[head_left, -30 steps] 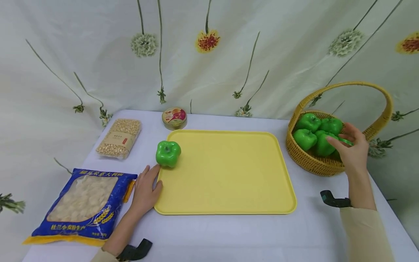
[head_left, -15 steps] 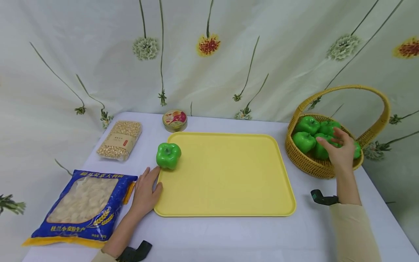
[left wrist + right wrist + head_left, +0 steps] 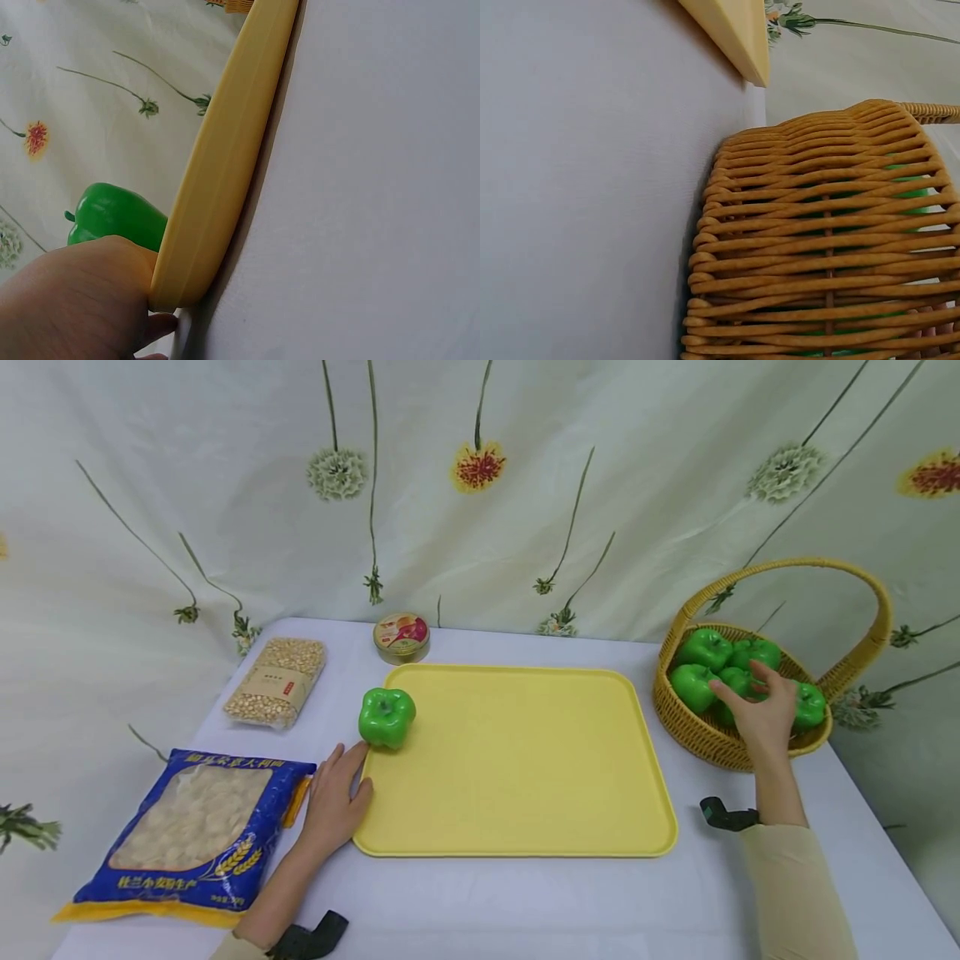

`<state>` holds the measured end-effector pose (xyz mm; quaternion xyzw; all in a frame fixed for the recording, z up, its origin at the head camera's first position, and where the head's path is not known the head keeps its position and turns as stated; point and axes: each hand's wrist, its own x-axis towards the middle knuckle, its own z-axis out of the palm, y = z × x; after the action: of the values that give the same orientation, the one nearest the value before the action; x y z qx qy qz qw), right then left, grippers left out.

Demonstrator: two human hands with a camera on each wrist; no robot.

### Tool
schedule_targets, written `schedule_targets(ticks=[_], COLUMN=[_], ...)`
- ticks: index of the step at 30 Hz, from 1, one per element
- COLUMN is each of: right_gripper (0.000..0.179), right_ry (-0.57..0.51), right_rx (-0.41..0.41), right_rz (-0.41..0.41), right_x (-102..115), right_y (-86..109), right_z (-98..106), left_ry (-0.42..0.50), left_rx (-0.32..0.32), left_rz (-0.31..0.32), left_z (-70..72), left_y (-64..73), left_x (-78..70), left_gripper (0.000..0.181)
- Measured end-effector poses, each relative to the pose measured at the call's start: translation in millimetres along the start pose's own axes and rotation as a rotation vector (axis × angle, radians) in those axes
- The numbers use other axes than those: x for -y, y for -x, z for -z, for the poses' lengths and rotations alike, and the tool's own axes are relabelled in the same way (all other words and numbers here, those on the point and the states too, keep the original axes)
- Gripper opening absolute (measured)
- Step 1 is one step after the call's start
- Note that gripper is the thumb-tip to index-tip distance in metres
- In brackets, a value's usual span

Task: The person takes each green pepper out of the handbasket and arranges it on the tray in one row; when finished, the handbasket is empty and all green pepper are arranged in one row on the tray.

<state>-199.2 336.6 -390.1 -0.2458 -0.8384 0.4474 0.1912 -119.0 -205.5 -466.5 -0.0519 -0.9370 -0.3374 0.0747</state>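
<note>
My left hand [image 3: 332, 797] lies at the left edge of a yellow tray [image 3: 517, 760], its fingers extended along the rim. In the left wrist view the hand meets the tray's end. Just beyond my fingertips, a green bell pepper [image 3: 387, 718] sits over the tray's left rim. My right hand [image 3: 765, 714] reaches into a wicker basket [image 3: 705, 742] at the right, thumb and fingers spread about a green bell pepper [image 3: 735, 680]. Whether they grip it is hidden. Several more green peppers lie around it, one right of the hand [image 3: 808, 706]. The right wrist view shows mostly basket weave [image 3: 832, 225].
A blue bag of pasta [image 3: 191, 839] lies left of my left forearm. Behind it is a clear pack of pale grains [image 3: 276, 682]. A round tin [image 3: 401, 637] stands behind the tray. The basket's tall handle [image 3: 810, 562] arches above the peppers.
My right hand has shifted left and slightly down within the basket, uncovering a pepper at the basket's right side. My left hand, the tray and the pepper on its rim have stayed put.
</note>
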Motion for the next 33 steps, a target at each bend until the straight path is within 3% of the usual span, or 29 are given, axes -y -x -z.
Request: schedule_targets(ticks=[33], right_gripper=[0.083], right_ry=[0.134], right_rx=[0.153], right_rz=[0.046], right_x=[1.1], right_y=[2.8], right_z=[0.6], left_ry=[-0.004], left_rx=[0.006], left_rz=[0.001], left_z=[0.6], left_y=[-0.4], left_x=[-0.4], left_gripper=[0.054])
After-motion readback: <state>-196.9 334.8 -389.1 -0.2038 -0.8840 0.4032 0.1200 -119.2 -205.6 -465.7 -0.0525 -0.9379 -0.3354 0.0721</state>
